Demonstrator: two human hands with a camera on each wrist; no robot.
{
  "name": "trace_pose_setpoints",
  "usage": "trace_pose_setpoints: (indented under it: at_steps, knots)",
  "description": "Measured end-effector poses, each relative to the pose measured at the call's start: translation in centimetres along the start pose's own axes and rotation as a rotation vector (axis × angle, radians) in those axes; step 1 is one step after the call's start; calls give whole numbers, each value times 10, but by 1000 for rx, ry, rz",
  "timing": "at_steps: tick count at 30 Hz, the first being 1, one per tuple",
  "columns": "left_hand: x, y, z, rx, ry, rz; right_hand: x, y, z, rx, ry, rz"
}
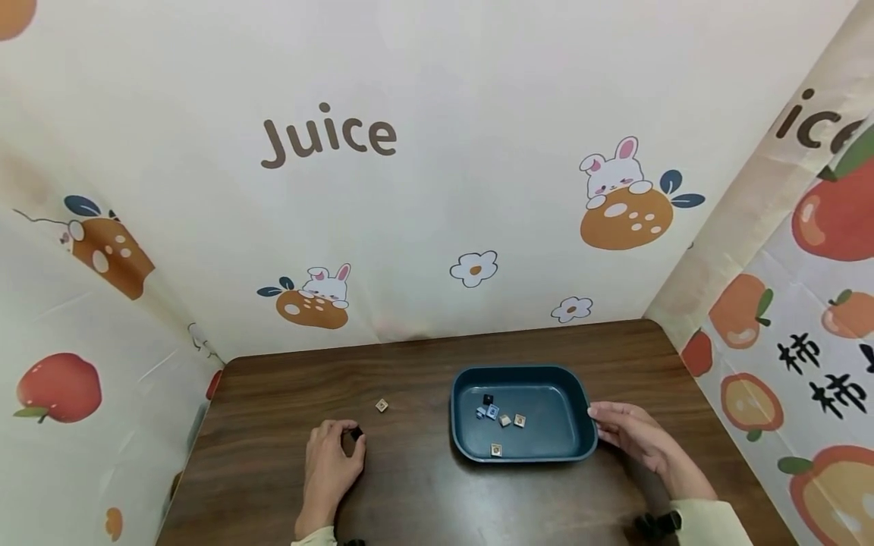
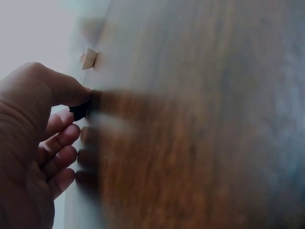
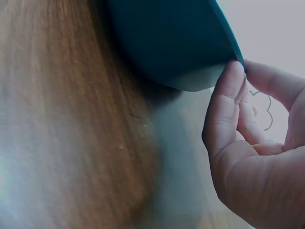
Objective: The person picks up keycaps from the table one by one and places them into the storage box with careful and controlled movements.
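Between thumb and index finger, my left hand (image 1: 331, 464) pinches a small black block (image 1: 356, 433) low over the table. The left wrist view shows that black block (image 2: 80, 111) at the fingertips, the other fingers loosely curled. Just beyond lies a beige square block (image 1: 381, 406) with a mark on top. My right hand (image 1: 640, 441) pinches the right rim of a dark blue tray (image 1: 522, 459); its wall (image 3: 176, 43) fills the top of the right wrist view. Inside the tray are a black block (image 1: 488, 399), blue blocks (image 1: 492, 412) and beige blocks (image 1: 520, 421).
The brown wooden table (image 1: 410, 500) ends at a back wall covering (image 1: 423, 189) printed with fruit, rabbits and flowers. Similar printed sheets (image 1: 771, 364) stand along both sides. The tray sits right of the table's middle.
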State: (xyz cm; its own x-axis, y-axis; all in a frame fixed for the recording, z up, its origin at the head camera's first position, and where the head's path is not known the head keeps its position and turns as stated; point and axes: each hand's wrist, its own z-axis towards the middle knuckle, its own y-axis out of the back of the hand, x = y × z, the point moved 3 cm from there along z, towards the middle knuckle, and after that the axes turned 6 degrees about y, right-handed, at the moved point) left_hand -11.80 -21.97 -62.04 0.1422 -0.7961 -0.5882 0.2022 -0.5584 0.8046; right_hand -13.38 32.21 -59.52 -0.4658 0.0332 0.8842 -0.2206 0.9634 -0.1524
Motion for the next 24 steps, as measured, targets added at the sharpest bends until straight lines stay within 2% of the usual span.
trace_pose_setpoints:
  at_steps: [6, 16, 24]
  knots:
    - [1, 1, 0, -8, -3, 2, 9, 1, 2, -9, -4, -53]
    - [1, 0, 0, -21, -6, 8, 10, 7, 3, -34, -61, -67]
    - [4, 0, 0, 9, 36, 9, 9, 6, 3, -34, -55, -57]
